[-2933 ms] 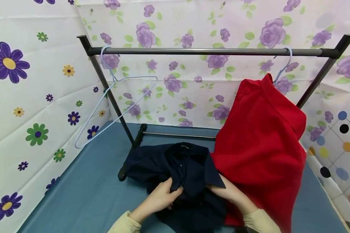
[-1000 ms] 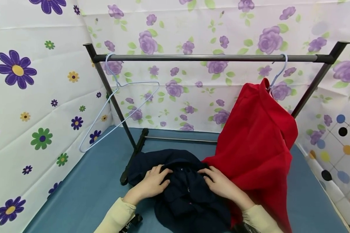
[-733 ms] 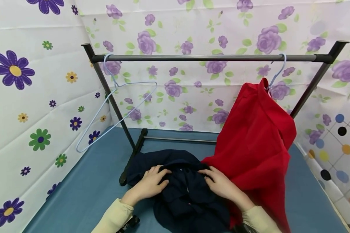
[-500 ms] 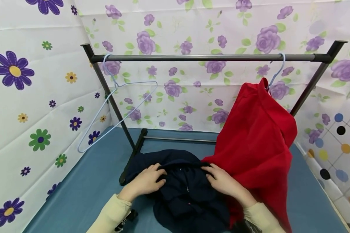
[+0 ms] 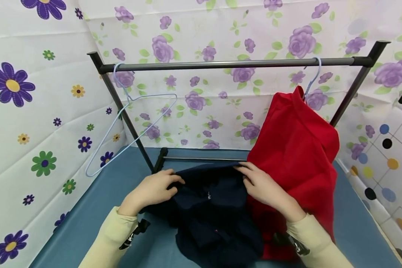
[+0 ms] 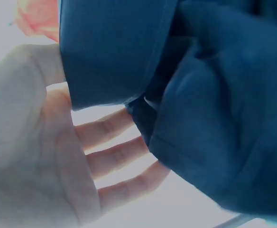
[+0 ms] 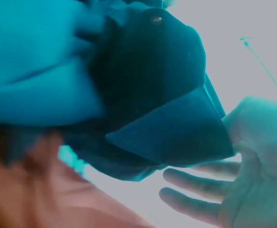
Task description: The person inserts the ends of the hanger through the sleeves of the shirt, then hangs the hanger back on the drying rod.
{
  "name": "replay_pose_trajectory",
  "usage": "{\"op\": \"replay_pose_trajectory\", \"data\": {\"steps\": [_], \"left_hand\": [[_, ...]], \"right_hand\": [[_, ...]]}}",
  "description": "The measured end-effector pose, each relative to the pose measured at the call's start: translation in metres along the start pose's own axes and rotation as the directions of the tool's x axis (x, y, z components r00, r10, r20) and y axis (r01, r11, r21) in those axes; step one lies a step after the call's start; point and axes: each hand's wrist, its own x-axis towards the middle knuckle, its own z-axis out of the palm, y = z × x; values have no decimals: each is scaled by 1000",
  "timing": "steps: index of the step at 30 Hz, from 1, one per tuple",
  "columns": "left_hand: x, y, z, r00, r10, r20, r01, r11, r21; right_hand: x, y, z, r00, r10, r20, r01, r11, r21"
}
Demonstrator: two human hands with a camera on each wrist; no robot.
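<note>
In the head view, a dark navy collared garment [image 5: 217, 217] hangs gathered between both hands over the blue surface. My left hand [image 5: 152, 190] pinches one side of its collar, and my right hand [image 5: 266, 188] pinches the other side. In the left wrist view, the collar flap [image 6: 115, 52] sits between thumb and index finger, with the other fingers extended below. The right wrist view has the right hand [image 7: 257, 161] gripping near a collar point [image 7: 181, 133]. The garment's lower part is bunched, so its full shape is hidden.
A dark metal rack's bar [image 5: 201, 65] spans the back. A light blue hanger [image 5: 128, 99] hangs bare on its left end. On the right, a red garment [image 5: 293, 160] hangs from another hanger [image 5: 313, 80], close beside the right hand. Patterned cloth walls [image 5: 53, 149] enclose the blue surface [image 5: 93, 219].
From reaching inside and handling the front, both hands have moved to the collar's two sides. They have since spread apart and raised the navy garment's collar up and away.
</note>
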Motion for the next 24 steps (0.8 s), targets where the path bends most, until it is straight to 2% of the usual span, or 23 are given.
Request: {"op": "replay_pose_trajectory", "data": {"steps": [3, 7, 13, 20, 24], "left_hand": [[-3, 6, -22, 996, 12, -87, -9, 999, 40], [-6, 15, -50, 980, 12, -200, 1, 998, 65], [-9, 27, -84, 946, 20, -324, 5, 997, 75], [-14, 35, -109, 893, 44, -447, 1, 995, 101], [-14, 40, -122, 849, 85, -522, -14, 990, 139]], "right_hand": [[7, -10, -23, 997, -45, -57, 44, 999, -20], [15, -26, -51, 988, -90, -127, 90, 996, -5], [21, -40, -74, 960, -137, -243, 147, 989, 22], [23, -52, -86, 919, -198, -339, 218, 976, 21], [27, -62, -98, 893, -218, -394, 238, 971, 1]]}}
